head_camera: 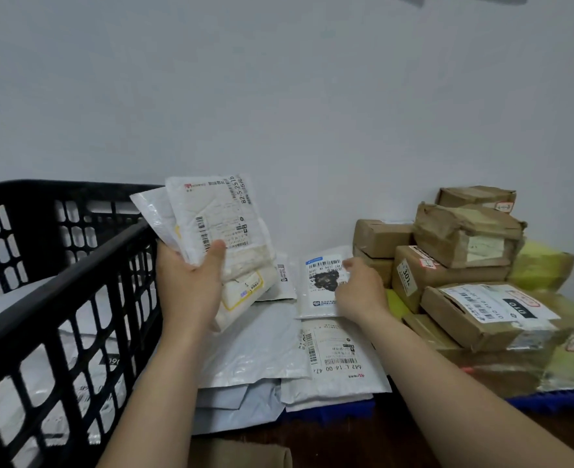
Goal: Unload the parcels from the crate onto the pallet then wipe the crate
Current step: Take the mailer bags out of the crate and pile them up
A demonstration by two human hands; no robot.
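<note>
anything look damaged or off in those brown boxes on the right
Yes: the brown box second from the top looks crushed, its wrapping wrinkled and bulging, and it sits skewed on the boxes below.

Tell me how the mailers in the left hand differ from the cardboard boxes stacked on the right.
The mailers are white, flat pouches; the cardboard boxes are brown, blocky and taped. The mailers are held up, fanned, in the left hand; the boxes rest stacked by the wall. Both carry printed labels.

A plain pale grey wall (278,79) stands behind. Below lies a dark brown floor (346,444), with an unclear tan shape (241,456) at the bottom edge.
</note>
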